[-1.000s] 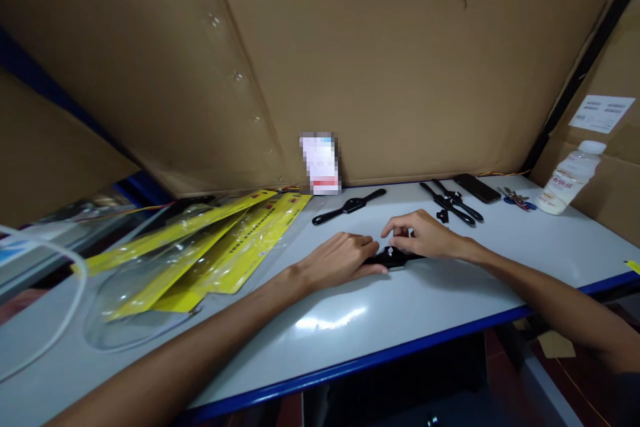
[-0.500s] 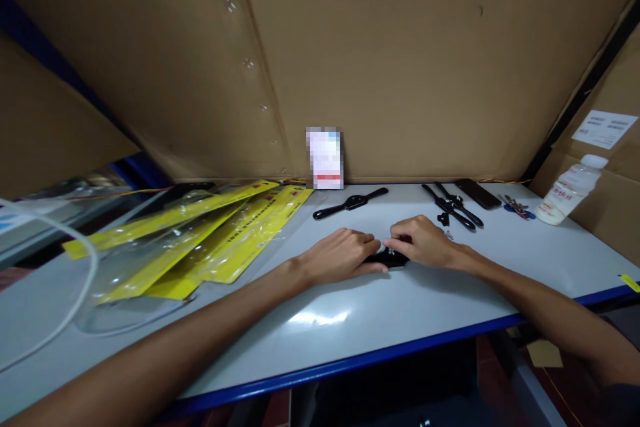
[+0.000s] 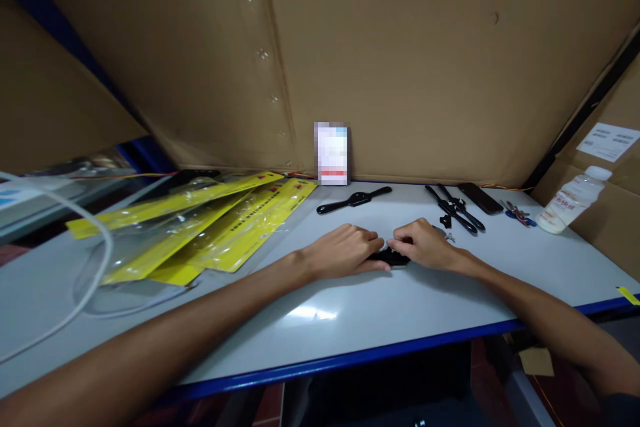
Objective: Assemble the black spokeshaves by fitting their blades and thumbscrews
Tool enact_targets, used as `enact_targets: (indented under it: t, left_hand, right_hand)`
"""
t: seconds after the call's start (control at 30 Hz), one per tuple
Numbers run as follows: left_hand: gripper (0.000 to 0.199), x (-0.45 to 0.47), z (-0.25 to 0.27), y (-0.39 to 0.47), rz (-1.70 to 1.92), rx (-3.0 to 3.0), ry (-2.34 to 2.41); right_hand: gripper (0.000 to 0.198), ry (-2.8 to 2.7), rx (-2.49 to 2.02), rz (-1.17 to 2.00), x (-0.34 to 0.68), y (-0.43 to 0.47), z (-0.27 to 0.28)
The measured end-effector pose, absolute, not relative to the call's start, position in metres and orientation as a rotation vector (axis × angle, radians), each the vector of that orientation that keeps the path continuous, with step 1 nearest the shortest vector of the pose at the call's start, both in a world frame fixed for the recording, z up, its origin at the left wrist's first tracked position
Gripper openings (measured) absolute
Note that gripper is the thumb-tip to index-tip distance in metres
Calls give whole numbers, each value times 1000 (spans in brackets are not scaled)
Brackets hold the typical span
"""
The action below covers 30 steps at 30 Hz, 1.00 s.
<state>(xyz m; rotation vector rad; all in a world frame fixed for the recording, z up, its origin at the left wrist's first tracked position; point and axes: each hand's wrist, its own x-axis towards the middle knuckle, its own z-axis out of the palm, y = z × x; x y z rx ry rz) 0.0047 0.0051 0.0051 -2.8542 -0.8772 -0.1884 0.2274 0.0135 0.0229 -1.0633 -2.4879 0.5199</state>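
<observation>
In the head view, a black spokeshave (image 3: 399, 259) lies low on the bench between my hands, its handles mostly covered. My left hand (image 3: 347, 250) is closed around its left side, thumb along the near edge. The fingertips of my right hand (image 3: 425, 245) are pinched at a small shiny screw on the tool's body, partly hiding it. Behind my hands rests another black spokeshave (image 3: 359, 199). Two more crossed spokeshaves (image 3: 454, 208) lie farther right, with a small black part (image 3: 445, 221) and a small silver thumbscrew-like piece (image 3: 451, 237) close to my right hand.
Yellow-backed clear packages (image 3: 240, 227) and a white cable (image 3: 103, 247) occupy the left. A propped, blurred-out screen or card (image 3: 333, 155) stands against the cardboard wall (image 3: 400, 67). Toward the right are a dark phone (image 3: 481, 198), keys (image 3: 519, 215) and a white bottle (image 3: 573, 203).
The camera view has shifted slightly, moving the background a little to the right. Both hands stay at the spokeshave, with my right fingertips making only a small shift at the screw.
</observation>
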Motion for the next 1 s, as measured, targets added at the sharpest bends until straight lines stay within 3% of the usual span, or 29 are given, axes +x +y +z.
enact_targets:
  t: [0.1,0.17,0.3,0.47,0.57,0.67,0.83,1.0]
  left_hand:
    - [64,5,6,5,-175,-2857,-880]
    - [63,5,7,4,-176,-2868,-891]
    - [62,6,8,4,-178,-2869,-911]
    - [61,5,6,5,-155,-2855,-910]
    - [60,4,5,6,-167,-2863,-904]
    - [60,4,5,6,-179,-2862,-893]
    - [59,5,6,5,-195,-2860,-899]
    - [61,5,6,5,-207,-2876,-890]
  right_hand:
    - [19,-2417,-938,756,237,20,30]
    - [20,-2435,-864,837,243,25,33]
    - [13,-2516,-864,749,244,25,30]
    - [33,-2539,-967,400,233,16,22]
    - [43,-2531,-964,532,230,12,23]
    - [40,-2515,-868,708,232,12,26]
    - [41,-2536,-905,439,238,15,27]
    - [42,-2519,-876,644,238,15,30]
